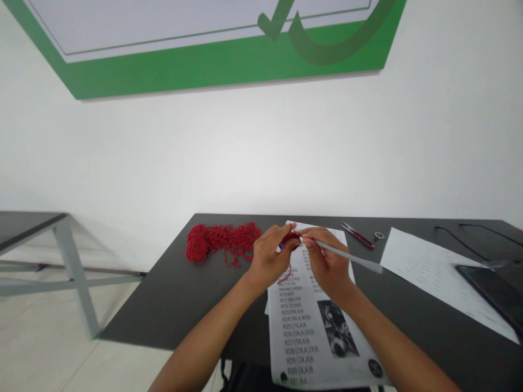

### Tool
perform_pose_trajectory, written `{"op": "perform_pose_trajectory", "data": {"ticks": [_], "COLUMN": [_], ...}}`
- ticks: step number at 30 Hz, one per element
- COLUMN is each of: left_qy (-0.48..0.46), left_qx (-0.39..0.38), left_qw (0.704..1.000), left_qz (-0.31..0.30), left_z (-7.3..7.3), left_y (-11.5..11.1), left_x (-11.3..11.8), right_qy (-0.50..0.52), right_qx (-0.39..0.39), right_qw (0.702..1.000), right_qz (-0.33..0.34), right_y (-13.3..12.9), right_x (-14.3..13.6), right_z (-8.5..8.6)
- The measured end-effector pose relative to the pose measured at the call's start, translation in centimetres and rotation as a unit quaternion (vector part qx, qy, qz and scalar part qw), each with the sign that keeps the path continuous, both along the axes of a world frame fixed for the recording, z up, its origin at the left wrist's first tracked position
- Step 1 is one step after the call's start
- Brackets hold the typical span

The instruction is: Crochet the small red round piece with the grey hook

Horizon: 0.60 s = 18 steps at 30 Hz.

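My left hand (272,254) is closed round a small dark red crocheted piece (289,238), with a bit of purple beside its fingers. In my right hand (328,265) is a crochet hook with a grey handle (359,260), its tip end at the red piece. Both hands are close together above a printed pattern sheet (296,343) with rows of text and a photo. A strand of red yarn hangs below my left hand over the paper. To the left on the table lies a ball of red yarn (197,243) with a loose tangle (235,239).
Red-handled thread snips (359,236) and a metal ring (378,236) lie on the dark table (171,305) behind my right hand. Further right are another paper (429,272), a black phone (492,291) and glasses (463,242). A second table (28,226) stands at the left.
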<state>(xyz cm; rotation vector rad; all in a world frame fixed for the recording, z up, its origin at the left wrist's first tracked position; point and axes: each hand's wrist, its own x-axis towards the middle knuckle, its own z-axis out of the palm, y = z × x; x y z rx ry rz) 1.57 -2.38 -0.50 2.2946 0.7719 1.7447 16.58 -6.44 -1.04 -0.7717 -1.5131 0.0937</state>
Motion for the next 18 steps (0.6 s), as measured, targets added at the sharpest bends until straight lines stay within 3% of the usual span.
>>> {"op": "perform_pose_trajectory", "data": {"ticks": [4,13,16,18], "left_qy": [0.029,0.014,-0.068,-0.168], "left_qx": [0.028,-0.035,-0.13,-0.259], "left_qw": [0.999,0.999,0.988,0.944], "left_qz": [0.013,-0.005,-0.054,-0.118], "left_z": [-0.3,-0.8,-1.1,-1.1], "left_y": [0.2,0.2,-0.2,-0.6], "left_x": [0.0,0.0,0.7,1.4], "right_qy": [-0.055,-0.073,-0.11,-0.146], "right_qx": [0.004,-0.001,0.026,0.05], "right_qw": [0.998,0.997,0.993,0.987], "right_qz": [-0.015,-0.024,-0.042,-0.046], "right_y": [-0.2,0.2,0.8,1.1], "right_x": [0.0,-0.2,0.4,0.9], "right_z": [0.2,-0.6,-1.6,-2.1]}}
